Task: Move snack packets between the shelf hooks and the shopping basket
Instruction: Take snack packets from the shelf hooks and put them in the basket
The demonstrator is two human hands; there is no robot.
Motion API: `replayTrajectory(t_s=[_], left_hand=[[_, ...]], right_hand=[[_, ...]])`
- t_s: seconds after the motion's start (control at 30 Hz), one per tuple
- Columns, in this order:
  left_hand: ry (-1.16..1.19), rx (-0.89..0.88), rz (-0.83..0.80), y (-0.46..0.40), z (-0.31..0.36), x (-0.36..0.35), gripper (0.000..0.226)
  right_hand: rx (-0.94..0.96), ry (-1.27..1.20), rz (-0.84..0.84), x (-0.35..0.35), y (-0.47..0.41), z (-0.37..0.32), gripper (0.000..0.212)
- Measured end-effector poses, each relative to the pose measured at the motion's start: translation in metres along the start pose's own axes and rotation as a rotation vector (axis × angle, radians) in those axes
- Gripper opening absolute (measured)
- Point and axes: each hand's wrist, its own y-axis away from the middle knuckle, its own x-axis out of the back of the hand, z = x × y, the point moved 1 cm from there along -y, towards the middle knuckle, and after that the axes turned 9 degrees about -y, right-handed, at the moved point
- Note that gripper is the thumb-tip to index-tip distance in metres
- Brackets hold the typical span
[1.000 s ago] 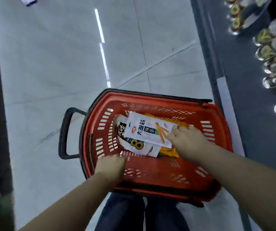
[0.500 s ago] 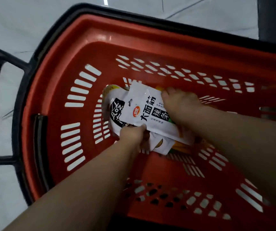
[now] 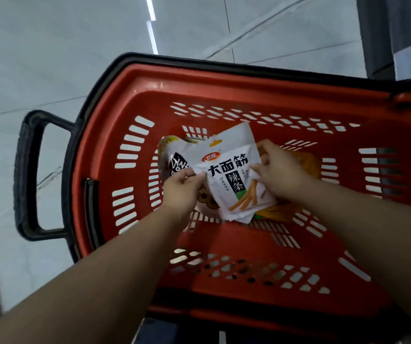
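Note:
A red shopping basket (image 3: 125, 100) stands on the floor below me. On top of the pile inside lies a white snack packet (image 3: 229, 175) with black characters and orange sticks printed on it. My left hand (image 3: 180, 189) pinches its left edge, while my right hand (image 3: 277, 171) grips its right side. Under it lie a white and black packet (image 3: 174, 160) at the left and an orange packet (image 3: 308, 162) at the right, both partly hidden. No shelf hooks are in view.
The basket's black pull handle (image 3: 27, 175) sticks out to the left over the pale tiled floor (image 3: 50, 58). A dark shelf base (image 3: 385, 33) runs along the upper right. My dark trousers show at the bottom edge.
Both hands went into the basket and took hold of the white packet. It has turned more upright and lifted off the pile. The camera first moved closer, then drew back slightly.

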Motion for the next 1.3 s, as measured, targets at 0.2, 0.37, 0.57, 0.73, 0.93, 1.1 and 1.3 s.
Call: replayTrajectory(t_s=[0.2, 0.37, 0.57, 0.73, 0.93, 1.1, 1.3], left_hand=[[-0.17, -0.28, -0.057, 0.049, 0.069, 0.029, 0.011], [-0.181, -0.416, -0.108, 0.116, 0.147, 0.042, 0.004], [-0.205, -0.583, -0.16, 0.214, 0.24, 0.06, 0.011], [-0.246, -0.803, -0.192, 0.32, 0.34, 0.079, 0.014], [-0.241, -1.107, -0.234, 0.489, 0.456, 0.11, 0.004], [-0.203, -1.361, -0.31, 0.639, 0.526, 0.127, 0.003], [-0.232, -1.6, -0.388, 0.792, 0.566, 0.116, 0.001]], right_hand=[[-0.09, -0.363, 0.058, 0.028, 0.057, -0.016, 0.056], [-0.089, -0.564, 0.135, 0.085, 0.116, -0.072, 0.053], [0.031, -0.629, 0.254, 0.162, 0.195, -0.138, 0.046], [0.182, -0.64, 0.376, 0.245, 0.287, -0.215, 0.065], [0.373, -0.635, 0.51, 0.351, 0.432, -0.319, 0.037], [0.498, -0.542, 0.727, 0.424, 0.574, -0.392, 0.035], [0.585, -0.515, 1.0, 0.476, 0.725, -0.42, 0.031]])
